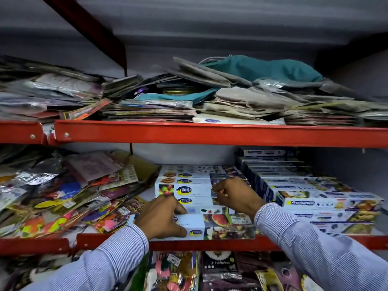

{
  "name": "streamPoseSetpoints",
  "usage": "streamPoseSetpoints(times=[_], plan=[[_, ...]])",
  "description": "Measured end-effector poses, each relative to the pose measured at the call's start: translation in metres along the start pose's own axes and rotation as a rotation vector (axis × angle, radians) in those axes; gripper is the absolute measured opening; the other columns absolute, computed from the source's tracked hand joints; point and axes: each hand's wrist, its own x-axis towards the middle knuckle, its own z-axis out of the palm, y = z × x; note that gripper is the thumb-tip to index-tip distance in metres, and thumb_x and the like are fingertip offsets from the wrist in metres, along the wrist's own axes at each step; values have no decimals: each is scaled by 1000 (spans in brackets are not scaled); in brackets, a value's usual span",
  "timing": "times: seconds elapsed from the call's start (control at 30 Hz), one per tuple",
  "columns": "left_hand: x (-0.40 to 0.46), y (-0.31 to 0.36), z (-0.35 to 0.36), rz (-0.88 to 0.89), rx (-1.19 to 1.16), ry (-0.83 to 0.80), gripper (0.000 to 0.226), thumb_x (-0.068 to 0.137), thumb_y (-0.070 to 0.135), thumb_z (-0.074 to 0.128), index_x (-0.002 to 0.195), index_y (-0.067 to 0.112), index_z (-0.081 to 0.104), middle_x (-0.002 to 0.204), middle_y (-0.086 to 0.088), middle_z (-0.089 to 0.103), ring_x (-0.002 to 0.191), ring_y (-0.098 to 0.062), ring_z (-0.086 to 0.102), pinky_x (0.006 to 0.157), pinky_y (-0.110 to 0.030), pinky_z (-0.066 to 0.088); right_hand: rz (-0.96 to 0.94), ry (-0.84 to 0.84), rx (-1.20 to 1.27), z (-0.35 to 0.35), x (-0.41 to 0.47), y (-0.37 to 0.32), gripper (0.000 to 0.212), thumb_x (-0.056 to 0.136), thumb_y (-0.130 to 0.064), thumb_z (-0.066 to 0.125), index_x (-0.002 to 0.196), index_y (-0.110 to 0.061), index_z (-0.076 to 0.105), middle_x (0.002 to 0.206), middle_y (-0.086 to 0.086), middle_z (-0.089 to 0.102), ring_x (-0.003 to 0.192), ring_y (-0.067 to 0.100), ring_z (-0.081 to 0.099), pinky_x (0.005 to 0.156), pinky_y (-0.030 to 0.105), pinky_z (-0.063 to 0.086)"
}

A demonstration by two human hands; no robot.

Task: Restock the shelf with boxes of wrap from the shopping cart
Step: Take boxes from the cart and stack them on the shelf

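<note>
Long white boxes of wrap [184, 185] with fruit pictures are stacked in the middle of the red-edged shelf [210, 244]. My left hand [161, 217] grips the left part of the front box [226, 226], thumb on its front face, fingers over its top. My right hand [235, 196] rests with curled fingers on the right end of the stacked boxes, touching them. Both arms wear striped blue sleeves. The shopping cart is out of view.
A second stack of blue-and-white wrap boxes [315, 200] fills the shelf's right side. Loose colourful packets [63, 198] crowd its left. The upper shelf [210, 133] holds folded bags and cloth [262, 85]. More packets hang below [174, 271].
</note>
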Motion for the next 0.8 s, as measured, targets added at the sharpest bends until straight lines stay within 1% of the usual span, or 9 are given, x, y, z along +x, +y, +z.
streamPoseSetpoints(times=[0.1, 0.17, 0.23, 0.33, 0.43, 0.5, 0.6, 0.7, 0.8], plan=[[16, 3, 3, -16, -4, 38, 57, 56, 56, 83, 110, 40, 73, 109, 16, 75, 99, -14, 68, 73, -29, 53, -28, -48, 40, -13, -13, -2, 33, 97, -27, 52, 125, -17, 67, 123, 3, 73, 101, 19, 72, 87, 26, 55], [25, 9, 8, -31, -5, 58, 59, 59, 54, 83, 114, 36, 72, 119, 15, 72, 106, -15, 67, 81, -33, 54, -53, -103, 43, -13, -23, -3, 34, 99, -37, 47, 117, -17, 68, 104, 3, 76, 87, 21, 70, 76, 30, 54], [33, 13, 16, -28, -6, 67, 61, 62, 52, 83, 118, 32, 72, 125, 13, 70, 110, -14, 66, 85, -35, 55, -63, -157, 5, -7, -34, -3, 40, 98, -48, 45, 110, -16, 65, 88, 3, 68, 76, 23, 64, 68, 32, 51], [36, 17, 32, 5, 41, 70, 64, 64, 51, 78, 123, 28, 69, 123, 7, 68, 112, -17, 61, 88, -36, 56, -51, -189, -79, 12, -45, -3, 43, 96, -51, 48, 123, -18, 55, 117, 9, 65, 102, 29, 62, 83, 35, 50], [33, 16, 47, 33, 195, 104, 65, 70, 59, 62, 128, 31, 64, 119, 6, 64, 116, -21, 48, 100, -43, 43, 5, -148, -95, 29, -51, 0, 51, 96, -40, 51, 142, -19, 44, 146, 6, 51, 127, 32, 53, 101, 40, 48], [33, 13, 52, 67, 255, 132, 61, 73, 59, 54, 128, 33, 65, 125, 10, 61, 119, -21, 44, 104, -46, 36, 26, -100, -78, 35, -51, 3, 49, 97, -36, 49, 143, -20, 44, 148, 4, 49, 127, 31, 53, 103, 40, 48], [31, 7, 54, 66, 122, 111, 55, 80, 54, 58, 130, 32, 63, 142, 8, 53, 127, -21, 46, 106, -42, 43, 33, -86, -60, 39, -49, 10, 48, 96, -30, 52, 143, -26, 44, 149, 0, 49, 127, 27, 55, 100, 37, 51], [29, 5, 55, 78, 97, 101, 54, 84, 50, 58, 136, 35, 57, 145, 8, 54, 129, -19, 47, 106, -39, 43, 43, -101, -57, 40, -47, 13, 51, 95, -24, 54, 144, -28, 42, 151, -3, 48, 129, 24, 54, 102, 37, 50], [24, 6, 56, 73, 161, 85, 53, 90, 50, 52, 142, 38, 48, 152, 9, 46, 137, -19, 39, 112, -43, 36, 48, -114, -66, 38, -48, 9, 49, 97, -25, 52, 145, -26, 42, 153, -2, 45, 131, 25, 52, 105, 38, 48]])
